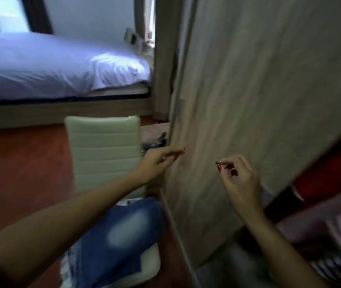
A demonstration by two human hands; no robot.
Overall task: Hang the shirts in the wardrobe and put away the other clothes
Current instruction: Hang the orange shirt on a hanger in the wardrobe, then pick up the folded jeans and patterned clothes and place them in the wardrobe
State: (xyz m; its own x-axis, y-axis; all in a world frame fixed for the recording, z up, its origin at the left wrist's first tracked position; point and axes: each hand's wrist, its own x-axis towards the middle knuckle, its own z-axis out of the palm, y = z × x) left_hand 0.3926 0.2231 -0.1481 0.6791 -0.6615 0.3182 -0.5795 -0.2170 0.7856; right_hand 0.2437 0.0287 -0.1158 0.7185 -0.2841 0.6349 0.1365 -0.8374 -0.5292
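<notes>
Left fingers: your left hand (159,161) reaches forward with its fingers (175,153) nearly straight and released, the tips at the left edge of the wardrobe door (259,90). Blur hides whether they touch it.
Right fingers: your right hand (238,179) hovers in front of the door's face. Its fingers are loosely curled, thumb and forefinger close together, with nothing visible between them.
Jeans: a pair of jeans (119,231) lies on the seat of the white chair (103,150), under your left forearm and just beside the door's lower edge. Neither hand is on them.
Shelves: to the right of the door, shelves (321,221) hold folded clothes in pink, red and stripes.
Step in hand: it looks like you are moving the door to reach the wardrobe, though that is a guess.
Doing it well: lay the left fingertips flat on the door's edge and guide it slowly. Keep the right hand free to steady the face.
Watch for: the chair stands near the door, which may catch it or the jeans.
Further out: a bed (51,65) stands beyond the chair.
</notes>
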